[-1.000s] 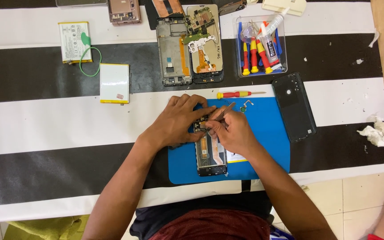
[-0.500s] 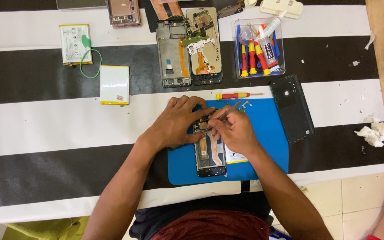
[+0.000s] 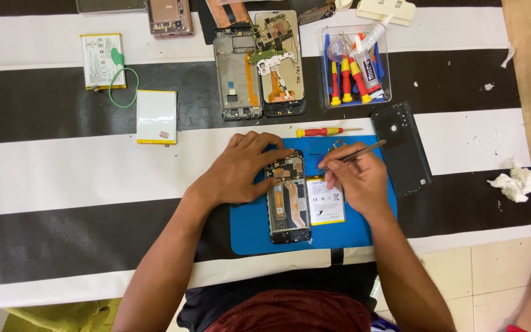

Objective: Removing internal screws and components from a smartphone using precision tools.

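An opened phone (image 3: 289, 200) with its circuit board bare lies on a blue mat (image 3: 250, 227). My left hand (image 3: 241, 169) rests on the phone's top left corner and steadies it. My right hand (image 3: 354, 178) grips metal tweezers (image 3: 354, 152) whose tip points left toward the phone's upper edge. A white battery (image 3: 325, 201) lies on the mat between the phone and my right hand. A red and yellow screwdriver (image 3: 324, 131) lies just above the mat.
A black back cover (image 3: 402, 147) lies right of the mat. Two dismantled phone frames (image 3: 259, 64) and a clear tray of screwdrivers (image 3: 356, 61) sit farther up. Two batteries (image 3: 156, 117) lie at left, crumpled tissue (image 3: 516, 182) at right, on black and white striped cloth.
My right hand has moved right, off the phone's top, uncovering the board and the white battery. The tweezers have swung with it. My left hand stays on the phone.
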